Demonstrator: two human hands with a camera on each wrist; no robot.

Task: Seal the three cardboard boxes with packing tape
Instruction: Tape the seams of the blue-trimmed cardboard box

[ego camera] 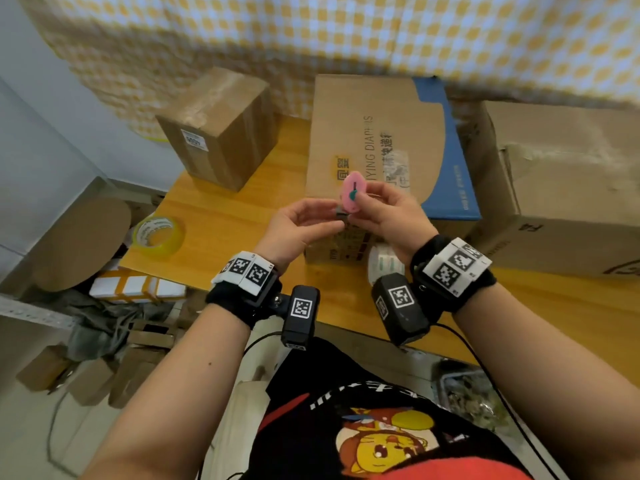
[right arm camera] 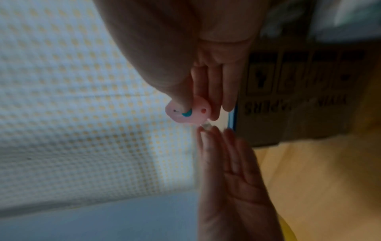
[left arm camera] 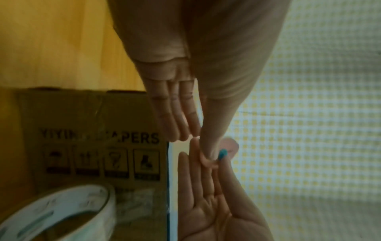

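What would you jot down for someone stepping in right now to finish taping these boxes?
Right hand: holds a small pink cutter above the table.
Left hand: fingers touch the cutter's lower end; whether they hold it is unclear.
Tape: a yellowish roll lies at the table's left edge, a white roll in front of the middle box.
Boxes: the small left box is already taped on top. The middle diaper box has its flap untaped. The right box shows worn tape; its seal is unclear.
Left: tape the middle box, check the right one.

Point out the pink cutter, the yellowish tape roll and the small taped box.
pink cutter (ego camera: 350,195), head view, its pink face.
yellowish tape roll (ego camera: 172,238), head view, outer wall.
small taped box (ego camera: 221,98), head view, taped top.
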